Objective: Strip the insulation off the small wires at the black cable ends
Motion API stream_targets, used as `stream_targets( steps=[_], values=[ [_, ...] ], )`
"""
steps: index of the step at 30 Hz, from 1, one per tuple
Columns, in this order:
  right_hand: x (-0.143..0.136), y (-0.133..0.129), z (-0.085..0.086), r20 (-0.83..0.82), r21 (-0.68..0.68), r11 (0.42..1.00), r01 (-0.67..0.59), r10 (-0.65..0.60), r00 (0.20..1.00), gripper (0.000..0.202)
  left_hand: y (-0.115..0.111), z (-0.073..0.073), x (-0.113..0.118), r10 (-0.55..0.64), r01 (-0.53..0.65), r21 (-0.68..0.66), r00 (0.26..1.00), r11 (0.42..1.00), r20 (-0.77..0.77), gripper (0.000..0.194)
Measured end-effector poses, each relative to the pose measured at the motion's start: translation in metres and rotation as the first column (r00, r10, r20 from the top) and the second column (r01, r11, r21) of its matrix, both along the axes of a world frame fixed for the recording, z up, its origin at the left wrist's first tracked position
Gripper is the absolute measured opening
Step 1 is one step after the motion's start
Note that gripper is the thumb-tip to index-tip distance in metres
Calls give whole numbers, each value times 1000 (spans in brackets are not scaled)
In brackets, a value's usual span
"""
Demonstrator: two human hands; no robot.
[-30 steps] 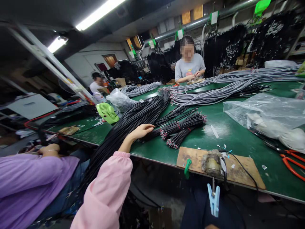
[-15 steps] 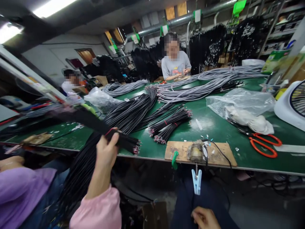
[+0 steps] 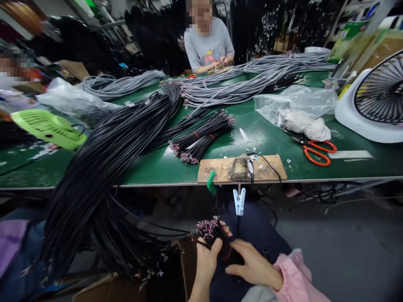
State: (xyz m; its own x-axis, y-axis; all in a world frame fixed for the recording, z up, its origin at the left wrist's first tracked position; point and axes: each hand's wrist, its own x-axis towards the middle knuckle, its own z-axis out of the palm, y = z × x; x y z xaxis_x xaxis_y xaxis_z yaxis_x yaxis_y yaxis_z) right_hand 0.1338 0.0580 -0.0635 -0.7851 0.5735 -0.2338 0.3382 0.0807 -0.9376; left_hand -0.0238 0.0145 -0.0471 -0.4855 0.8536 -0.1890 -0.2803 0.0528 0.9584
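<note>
A bundle of black cables [image 3: 224, 247], tied with a red band, is held low above my lap. Its cut ends, with red and white wires, point up. My left hand [image 3: 208, 253] is closed round the bundle from the left, thumb across the front. From the right, my right hand [image 3: 250, 262] grips the same bundle near the band; some of its fingers are hidden behind the cables. Above my hands, a light blue clothespin [image 3: 239, 202] hangs at a small motor-like device [image 3: 239, 168] on a wooden board [image 3: 269, 167] at the table edge.
Long black cables [image 3: 116, 138] spill over the edge of the green table [image 3: 355, 167]. Two tied bundles [image 3: 204, 136] and grey cables [image 3: 233, 92] lie behind. Orange-handled scissors [image 3: 317, 153], a white fan [image 3: 355, 109] and a green fan [image 3: 50, 128] stand around. A person [image 3: 208, 46] sits opposite.
My left hand has brought the cable bundle from above the table at left down to my lap. My right hand has come up onto it. The view has tilted down.
</note>
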Motion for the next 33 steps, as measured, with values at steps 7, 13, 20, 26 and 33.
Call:
stream_targets(
  steps=[7, 13, 20, 26, 33],
  values=[
    [6, -26, -14, 67, 33, 993, 112, -114, 991, 44, 7, 31, 8, 19, -23, -41, 995, 999, -101, 30],
    [4, -20, -10, 79, 91, 996, -1, -7, 997, 48, 6, 39, 19, -7, 1, -70, 996, 998, -85, 28],
    [21, 29, 50, -236, 186, 966, 179, -132, 963, 21, 1, 42, 21, 43, -61, -133, 991, 989, -128, 29],
    [14, 50, 84, -429, 213, 911, 352, -237, 872, 27, 1, 41, 18, -35, 10, -119, 977, 993, -210, 26],
    [4, 46, 84, -513, 310, 803, 509, -310, 801, 19, 6, 47, 19, -98, 65, -126, 955, 990, -280, 23]
  ],
)
